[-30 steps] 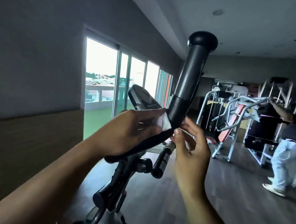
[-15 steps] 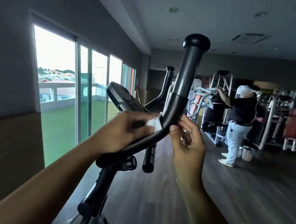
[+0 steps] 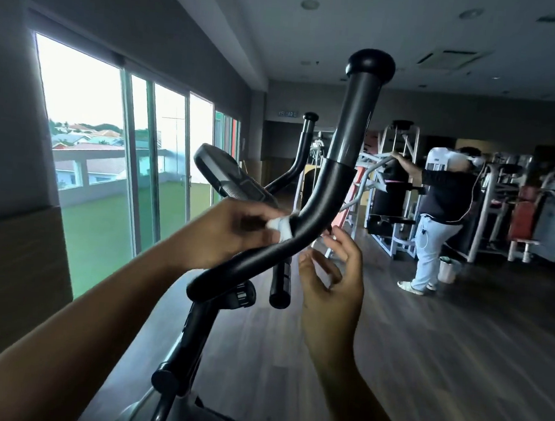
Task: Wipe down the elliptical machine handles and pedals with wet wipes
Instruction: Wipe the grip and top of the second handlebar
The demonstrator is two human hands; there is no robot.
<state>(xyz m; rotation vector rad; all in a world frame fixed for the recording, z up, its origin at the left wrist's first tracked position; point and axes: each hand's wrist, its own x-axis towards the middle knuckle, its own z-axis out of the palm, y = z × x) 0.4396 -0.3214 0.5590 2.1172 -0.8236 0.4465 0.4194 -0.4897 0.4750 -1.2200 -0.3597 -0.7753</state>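
left hand (image 3: pixel 225 236) fingers clamp wet wipe (image 3: pixel 281 227) onto handle (image 3: pixel 323 193) bend to scrub | right hand (image 3: pixel 333 280) fingers loosely curled beside it, grip unclear

wet wipe (image 3: pixel 280 227) on the elliptical handle (image 3: pixel 319 206)
the left hand (image 3: pixel 222 236) presses the bunched white wipe against the black handle's bend; the right hand (image 3: pixel 333 280) hovers just beside it, fingers loosely curled, with the console (image 3: pixel 232 177) behind.

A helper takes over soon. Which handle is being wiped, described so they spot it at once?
Start at the big windows; the elliptical machine stands beside them. Its far handle is untouched; the wanted one is the near handle, where the left hand holds a white wipe at the bend.
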